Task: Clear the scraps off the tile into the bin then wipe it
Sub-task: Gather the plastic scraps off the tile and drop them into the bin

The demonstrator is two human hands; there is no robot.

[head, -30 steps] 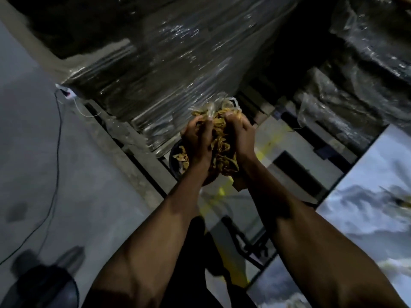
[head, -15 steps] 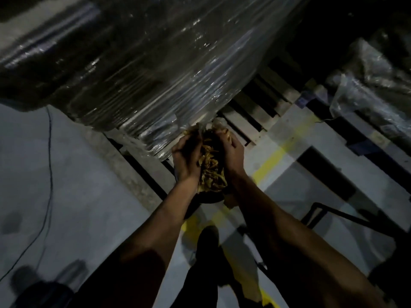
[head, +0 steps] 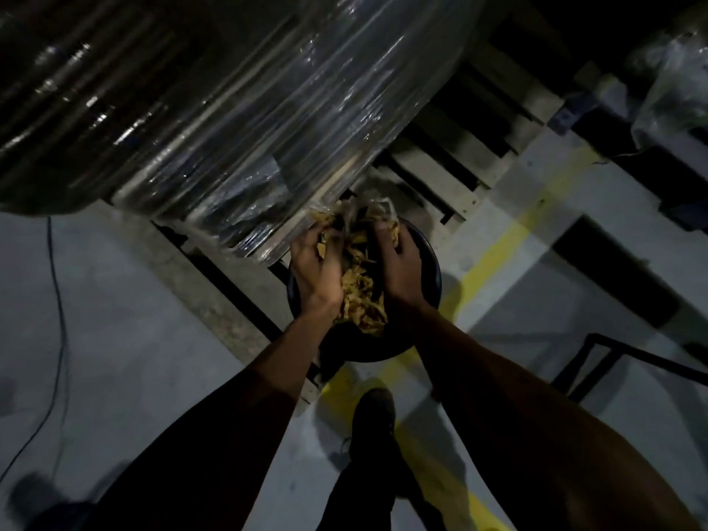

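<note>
Both hands, left (head: 316,268) and right (head: 402,272), clutch scraps (head: 360,289) above the bin (head: 431,258); dropping and wiping the tile remain.

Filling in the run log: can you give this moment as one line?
stage: dumping | left hand: grips scraps | right hand: grips scraps | position: over black bin | tile: out of view

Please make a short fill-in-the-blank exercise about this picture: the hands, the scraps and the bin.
1. The left hand and the right hand hold a bundle of ____ between them.
2. The hands are directly above a round, dark ____.
3. The line painted on the floor is ____.

Missing words: scraps; bin; yellow.
</note>
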